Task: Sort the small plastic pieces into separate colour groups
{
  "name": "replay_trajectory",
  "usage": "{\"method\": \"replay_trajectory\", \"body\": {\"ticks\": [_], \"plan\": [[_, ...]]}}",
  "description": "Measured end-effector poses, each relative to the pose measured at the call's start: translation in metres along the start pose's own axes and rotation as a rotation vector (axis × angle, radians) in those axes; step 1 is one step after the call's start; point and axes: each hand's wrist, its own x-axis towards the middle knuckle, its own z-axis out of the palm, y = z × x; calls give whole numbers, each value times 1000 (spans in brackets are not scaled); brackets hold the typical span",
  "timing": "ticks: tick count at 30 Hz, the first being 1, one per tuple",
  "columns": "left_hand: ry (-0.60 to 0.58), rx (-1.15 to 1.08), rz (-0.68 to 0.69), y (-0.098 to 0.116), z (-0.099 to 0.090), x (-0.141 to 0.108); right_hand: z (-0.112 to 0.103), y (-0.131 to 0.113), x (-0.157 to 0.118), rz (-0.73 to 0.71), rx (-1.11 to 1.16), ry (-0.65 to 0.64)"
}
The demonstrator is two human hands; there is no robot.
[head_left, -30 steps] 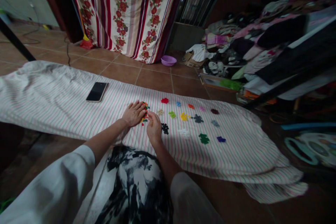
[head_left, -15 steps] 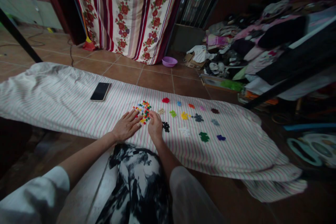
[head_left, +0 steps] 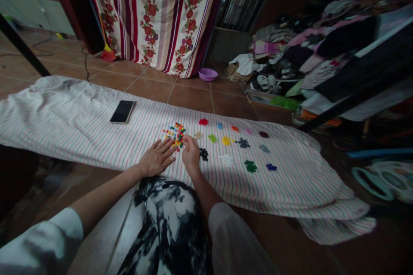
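My left hand (head_left: 156, 157) lies flat with fingers spread, its fingertips at the near edge of a mixed pile of small coloured pieces (head_left: 177, 131). Just right of that pile is my right hand (head_left: 191, 153), its fingers curled in and thumb side toward the pile. Anything in those fingers is hidden. Close to the right hand are a black cluster (head_left: 204, 154) and a beige cluster (head_left: 198, 135). Further right sit single-colour clusters, among them red (head_left: 203, 122), lime green (head_left: 212, 138), yellow (head_left: 227, 140), white (head_left: 226, 160) and dark green (head_left: 250, 166).
A phone (head_left: 123, 111) lies on the striped cloth (head_left: 80, 124) to the left. Beyond the cloth, a purple basin (head_left: 208, 74) and a broom (head_left: 107, 53) are on the tiled floor near a floral curtain (head_left: 164, 21). Clothes (head_left: 303, 47) are heaped at the right.
My left hand has drawn back slightly toward me, uncovering more of the mixed pile. The right hand stays in nearly the same place, still curled.
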Motion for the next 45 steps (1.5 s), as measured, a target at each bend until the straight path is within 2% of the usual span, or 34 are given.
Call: {"method": "replay_trajectory", "body": {"ticks": [6,11,16,21,26,30,34,37,40,45], "plan": [[5,9,-45,-3,1,23,0,1,0,-53,-36,32],[23,-8,42,5,-7,38,-2,0,0,-44,-130,33],[-9,-33,114,10,-1,48,-2,4,-1,-7,-174,60],[15,-33,44,5,5,57,0,8,-1,7,-151,60],[80,-20,-33,-3,8,56,2,7,-2,-6,-191,85],[85,-40,-78,-16,11,54,1,5,-1,-22,-191,84],[46,-18,-60,-37,20,67,-1,1,1,-24,-181,92],[49,-19,-98,-50,29,83,-2,-1,1,-6,-167,82],[81,-45,-51,-55,35,97,-2,-2,0,-2,-148,72],[121,-41,170,-47,33,111,-2,-2,-1,-2,-143,62]]}}
